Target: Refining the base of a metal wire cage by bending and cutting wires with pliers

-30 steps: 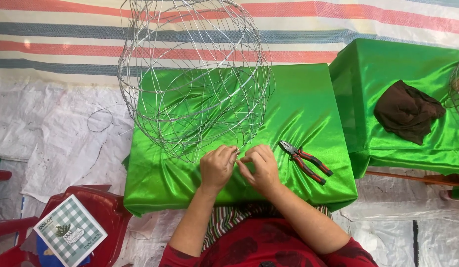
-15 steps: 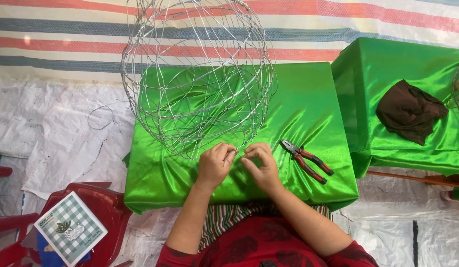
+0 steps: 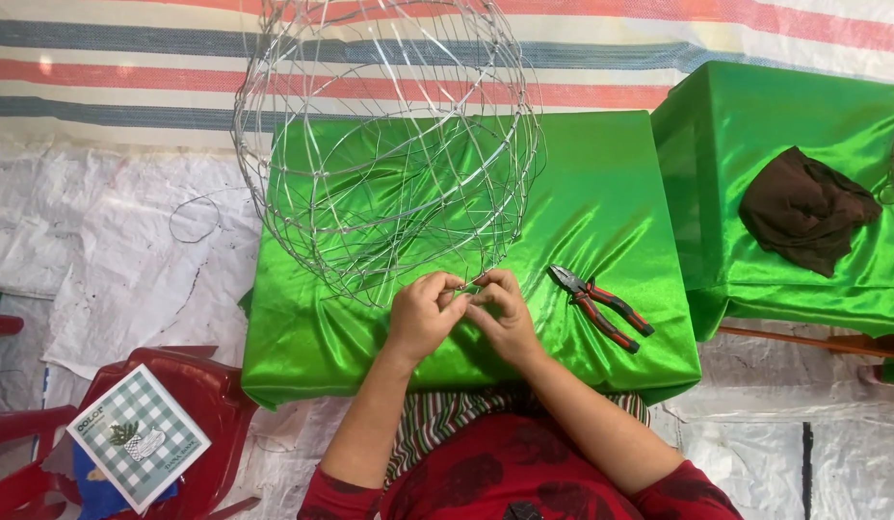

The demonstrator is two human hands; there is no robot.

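Currently left hand (image 3: pixel 423 313) and right hand (image 3: pixel 502 310) both pinch lower rim of wire frame (image 3: pixel 389 144) on green tabletop (image 3: pixel 601 202); pliers (image 3: pixel 601 306) lie just right.

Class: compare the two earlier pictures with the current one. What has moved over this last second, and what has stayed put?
Little has changed. Both hands, left hand and right hand, keep their fingertips together on the lower rim of the round wire frame, shifting only slightly. The pliers on the green cloth, the brown cloth and the checked booklet stayed where they were.
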